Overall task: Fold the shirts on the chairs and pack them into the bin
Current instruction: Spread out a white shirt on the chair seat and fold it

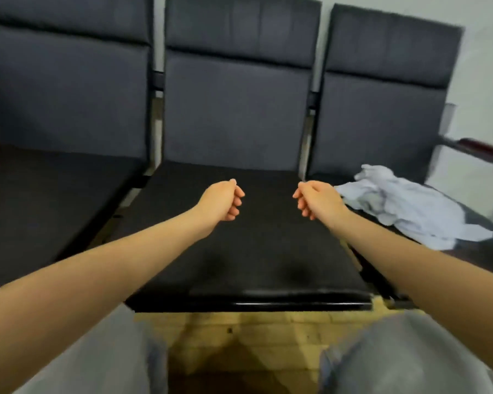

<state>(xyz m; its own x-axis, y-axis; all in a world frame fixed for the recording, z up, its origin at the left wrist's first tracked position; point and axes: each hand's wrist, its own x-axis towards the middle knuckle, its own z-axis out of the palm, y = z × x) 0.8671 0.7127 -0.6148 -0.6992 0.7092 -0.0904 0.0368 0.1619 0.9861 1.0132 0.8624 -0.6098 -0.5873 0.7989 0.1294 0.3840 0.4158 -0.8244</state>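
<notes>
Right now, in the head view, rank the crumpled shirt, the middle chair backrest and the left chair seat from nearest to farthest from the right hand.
1. crumpled shirt, just right of the right hand on the right chair seat.
2. middle chair backrest, behind it.
3. left chair seat, far across, past the left hand.

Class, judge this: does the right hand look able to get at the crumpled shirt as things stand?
Probably yes: the right hand hovers empty just beside the crumpled shirt on the right seat, with nothing between them.
</notes>
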